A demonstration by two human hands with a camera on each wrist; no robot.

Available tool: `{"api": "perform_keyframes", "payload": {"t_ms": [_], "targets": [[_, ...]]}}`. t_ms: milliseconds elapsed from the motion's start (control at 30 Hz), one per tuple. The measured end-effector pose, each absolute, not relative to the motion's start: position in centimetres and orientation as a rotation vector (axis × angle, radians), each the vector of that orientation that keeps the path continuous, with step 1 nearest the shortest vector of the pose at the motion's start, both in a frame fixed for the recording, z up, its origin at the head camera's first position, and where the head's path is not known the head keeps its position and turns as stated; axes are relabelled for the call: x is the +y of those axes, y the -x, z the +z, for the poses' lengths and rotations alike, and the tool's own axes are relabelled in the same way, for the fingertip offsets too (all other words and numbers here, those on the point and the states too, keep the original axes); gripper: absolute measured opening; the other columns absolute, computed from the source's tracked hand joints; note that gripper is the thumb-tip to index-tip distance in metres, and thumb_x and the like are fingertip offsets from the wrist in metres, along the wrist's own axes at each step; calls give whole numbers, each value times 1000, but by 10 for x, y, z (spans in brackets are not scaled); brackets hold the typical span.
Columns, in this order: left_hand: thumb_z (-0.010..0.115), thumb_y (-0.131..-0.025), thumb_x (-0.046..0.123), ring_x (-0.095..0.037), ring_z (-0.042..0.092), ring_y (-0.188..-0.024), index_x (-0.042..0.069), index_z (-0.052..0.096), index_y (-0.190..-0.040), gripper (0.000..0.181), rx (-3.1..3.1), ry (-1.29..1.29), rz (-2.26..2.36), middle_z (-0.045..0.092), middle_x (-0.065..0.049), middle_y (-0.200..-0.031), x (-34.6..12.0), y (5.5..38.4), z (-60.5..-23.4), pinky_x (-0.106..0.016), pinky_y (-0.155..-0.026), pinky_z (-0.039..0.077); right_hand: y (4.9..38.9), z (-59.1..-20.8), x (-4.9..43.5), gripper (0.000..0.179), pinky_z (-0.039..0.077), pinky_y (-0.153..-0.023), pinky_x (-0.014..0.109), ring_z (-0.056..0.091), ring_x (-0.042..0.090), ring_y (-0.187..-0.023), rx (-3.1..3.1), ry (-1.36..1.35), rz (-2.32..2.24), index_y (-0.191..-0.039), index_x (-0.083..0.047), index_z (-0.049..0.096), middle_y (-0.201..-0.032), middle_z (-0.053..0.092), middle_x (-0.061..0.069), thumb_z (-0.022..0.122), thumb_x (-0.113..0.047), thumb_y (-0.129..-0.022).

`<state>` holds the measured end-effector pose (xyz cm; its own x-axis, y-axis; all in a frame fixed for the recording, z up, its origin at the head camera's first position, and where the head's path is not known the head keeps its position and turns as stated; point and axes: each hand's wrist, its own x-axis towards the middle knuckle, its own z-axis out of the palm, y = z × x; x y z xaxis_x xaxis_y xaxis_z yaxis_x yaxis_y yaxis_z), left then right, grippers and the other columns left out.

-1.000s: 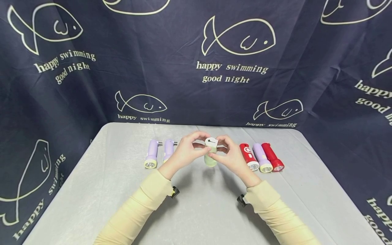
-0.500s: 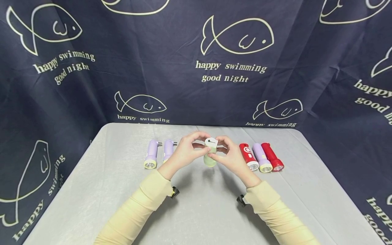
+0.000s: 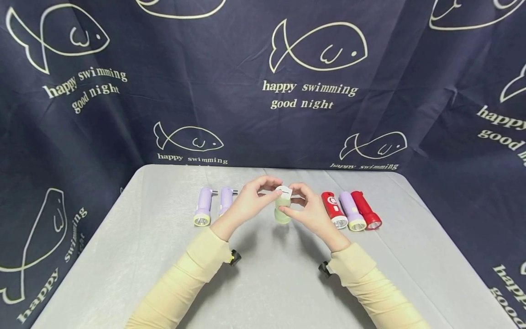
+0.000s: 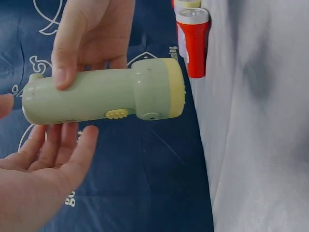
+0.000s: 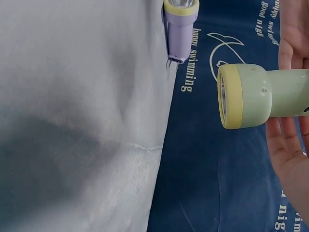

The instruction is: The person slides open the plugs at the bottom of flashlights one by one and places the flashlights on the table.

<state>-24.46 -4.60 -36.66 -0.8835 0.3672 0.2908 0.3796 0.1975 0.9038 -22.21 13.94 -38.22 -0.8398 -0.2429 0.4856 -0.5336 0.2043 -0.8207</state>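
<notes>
A pale green flashlight (image 3: 282, 212) with a yellow lens ring stands lens-down between both hands, close over the table. A dark slot shows in its pale upper end. My right hand (image 3: 306, 208) grips the body, its thumb pressed along the side in the left wrist view. From the other side, the fingers of my left hand (image 3: 255, 201) touch the body, while its thumb overlaps the upper end in the head view. A yellow ridged switch (image 4: 117, 114) lies on the barrel of the flashlight (image 4: 82, 96). In the right wrist view the flashlight's lens ring (image 5: 233, 96) faces the table.
Two purple flashlights, one here (image 3: 204, 205) and one partly behind the left hand (image 3: 226, 201), lie with plug prongs out. At right are a red flashlight (image 3: 334, 212), a purple one (image 3: 351, 210) and another red one (image 3: 365, 210). The grey table (image 3: 267, 283) meets a dark fish-print curtain (image 3: 246, 114).
My left thumb has moved up from the flashlight's side onto its upper end. The slotted end has turned slightly. The right hand keeps its grip, and the other flashlights lie where they were.
</notes>
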Motion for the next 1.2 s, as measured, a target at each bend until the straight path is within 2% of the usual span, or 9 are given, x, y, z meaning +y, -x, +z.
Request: {"api": "perform_keyframes", "payload": {"t_ms": [167,333,433,567,667,833,1000,1200], "targets": [[60,-93,19,-18,63,-102,5,63,-113,25,-2426,679,-2030,65,-9,-112,-47,245,-363,-30,-82,55,222,-381,140,43,55,-81,31,61,8,-87,-2242,-737,1666,-105,8,54,-98,62,15,77,10,-69],[60,-92,18,-20,62,-105,1,63,-114,28,-2415,573,-2179,65,-11,-114,-49,245,-362,-34,-86,55,223,-382,141,44,55,-83,31,63,20,-88,-2254,-738,1656,-106,9,54,-99,62,18,77,11,-68],[59,-92,18,-21,61,-108,-1,61,-117,31,-2417,525,-2263,64,-12,-116,-50,246,-363,-35,-90,53,226,-387,142,44,55,-83,31,63,22,-88,-2239,-758,1649,-106,9,54,-100,61,19,77,13,-67],[59,-91,19,-22,59,-109,-1,61,-117,33,-2433,457,-2380,63,-12,-118,-50,247,-364,-38,-93,51,235,-399,145,46,55,-84,29,63,14,-92,-2221,-776,1663,-107,6,55,-103,61,17,77,13,-67],[59,-91,18,-22,59,-108,-2,62,-114,31,-2443,414,-2430,61,-12,-120,-49,247,-363,-39,-94,50,240,-407,146,46,54,-86,28,63,14,-94,-2212,-782,1694,-108,3,55,-105,60,14,78,10,-68],[58,-91,16,-21,59,-103,-4,62,-108,26,-2467,348,-2432,61,-12,-116,-47,246,-361,-37,-92,52,241,-409,146,47,54,-85,28,65,22,-93,-2207,-792,1698,-109,2,55,-104,60,13,78,8,-69],[59,-90,14,-20,60,-105,-4,62,-108,26,-2483,318,-2416,62,-12,-110,-45,245,-360,-35,-90,53,239,-408,146,48,54,-86,27,65,23,-93,-2241,-758,1693,-109,3,55,-104,60,15,78,9,-68],[59,-89,12,-19,61,-102,-5,61,-106,25,-2475,307,-2417,63,-13,-107,-44,244,-360,-33,-88,53,227,-392,141,46,55,-85,30,64,29,-92,-2259,-763,1660,-107,8,54,-102,61,19,77,13,-68]]}}
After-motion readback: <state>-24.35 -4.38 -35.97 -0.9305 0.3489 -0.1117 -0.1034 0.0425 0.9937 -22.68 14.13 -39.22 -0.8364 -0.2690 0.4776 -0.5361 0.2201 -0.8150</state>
